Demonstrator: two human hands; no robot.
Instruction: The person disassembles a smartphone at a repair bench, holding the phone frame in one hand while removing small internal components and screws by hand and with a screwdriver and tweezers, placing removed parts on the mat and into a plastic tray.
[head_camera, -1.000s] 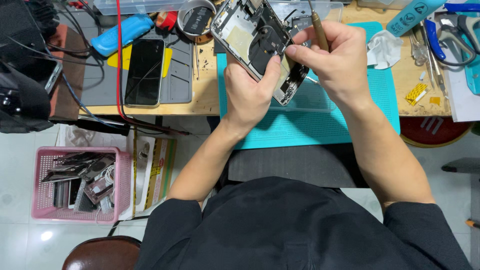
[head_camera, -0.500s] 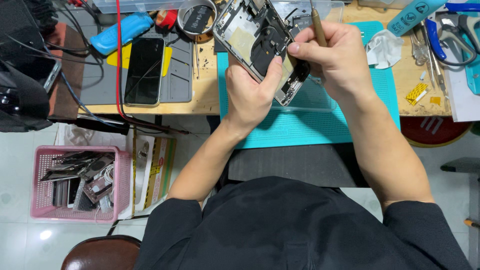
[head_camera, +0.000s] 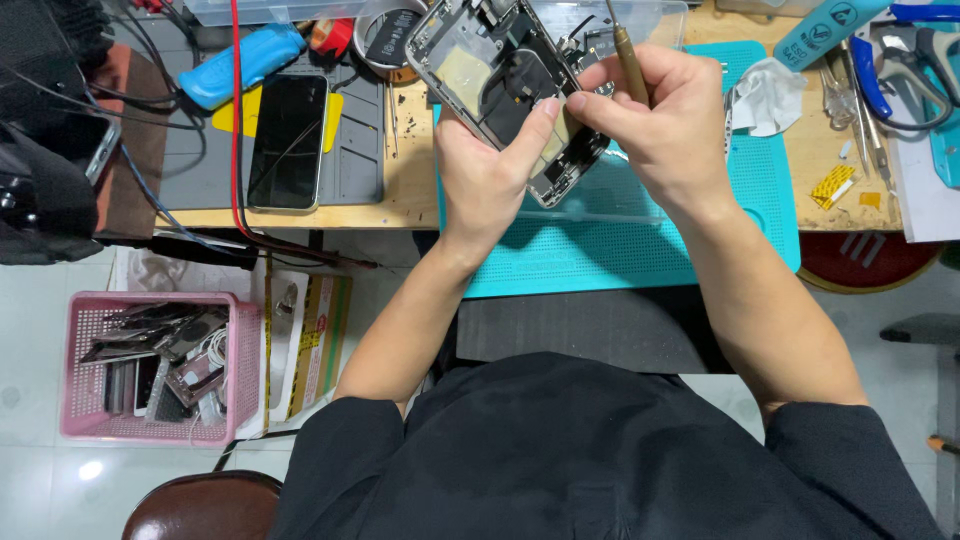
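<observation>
An opened grey metal phone housing (head_camera: 505, 85) is gripped tilted above the teal mat (head_camera: 640, 250) by the left hand (head_camera: 490, 175); a brown-handled screwdriver (head_camera: 628, 60) is pinched by the right hand (head_camera: 665, 125). A yellow label strip (head_camera: 832, 185) lies rightward.

**Count at the desk**

Two hands: the left hand (head_camera: 487, 175) and the right hand (head_camera: 668, 125). One opened phone frame (head_camera: 500, 75), held up between them. One slim screwdriver (head_camera: 628, 55). One whole black phone (head_camera: 288, 140), lying flat on one grey mat (head_camera: 355, 165). One teal mat (head_camera: 640, 250). One blue case (head_camera: 240, 65). One red cable (head_camera: 237, 130). One pink basket (head_camera: 160, 365) on the floor, its scrap parts too jumbled to count. One brown stool (head_camera: 205, 505).
</observation>
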